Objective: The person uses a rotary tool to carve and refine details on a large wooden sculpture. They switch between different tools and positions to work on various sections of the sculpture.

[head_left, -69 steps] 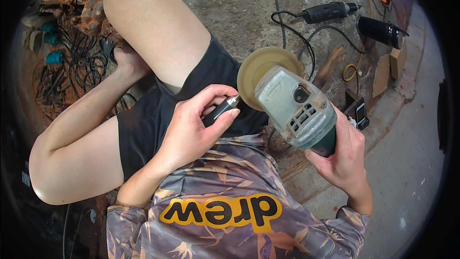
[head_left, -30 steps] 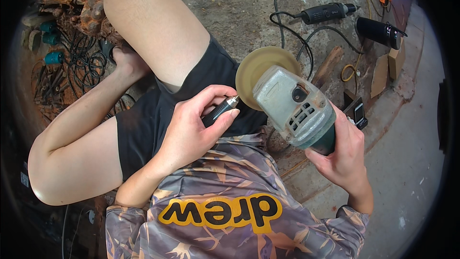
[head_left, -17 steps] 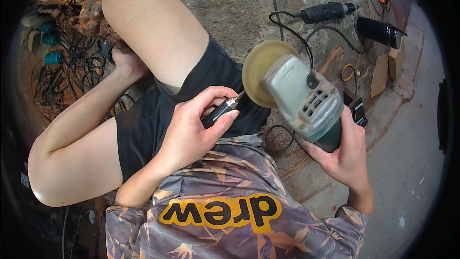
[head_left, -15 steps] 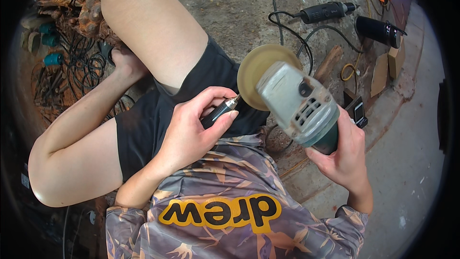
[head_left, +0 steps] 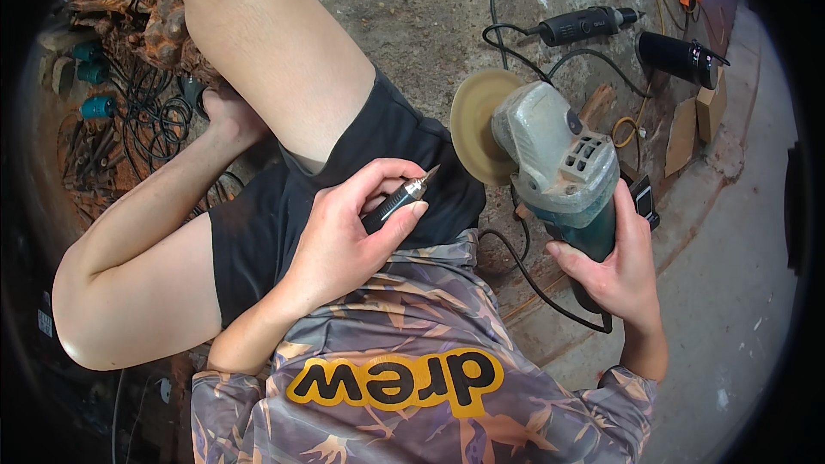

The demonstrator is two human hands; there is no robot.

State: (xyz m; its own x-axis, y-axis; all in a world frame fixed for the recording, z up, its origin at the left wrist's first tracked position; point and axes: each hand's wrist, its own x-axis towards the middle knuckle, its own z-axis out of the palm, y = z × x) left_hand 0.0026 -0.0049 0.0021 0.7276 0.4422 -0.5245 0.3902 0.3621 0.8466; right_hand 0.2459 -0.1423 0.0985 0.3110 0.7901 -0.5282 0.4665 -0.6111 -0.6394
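Observation:
My left hand [head_left: 348,228] is closed around a slim black pen-shaped handpiece [head_left: 391,208] with a silver collar and a pointed metal bit [head_left: 431,174]. It is held over my dark shorts. To the right, my right hand [head_left: 614,262] grips the dark green body of an angle grinder [head_left: 563,150] with a scuffed grey metal head. A tan disc [head_left: 477,125] on the grinder faces left, a short gap from the pointed bit. Whether the disc is turning, I cannot tell. The grinder's black cord [head_left: 550,302] loops beneath it.
A black corded rotary tool [head_left: 580,26] lies on the rough floor at upper right, near a black cylinder [head_left: 675,56] and cardboard pieces [head_left: 681,133]. Gnarled brown wood [head_left: 142,9], teal tools [head_left: 97,106] and tangled black cables [head_left: 155,112] sit at left beside my bare foot [head_left: 230,113].
The grinder has moved right and tilted more upright, so its disc has come away from the pointed bit. My left hand has stayed almost still.

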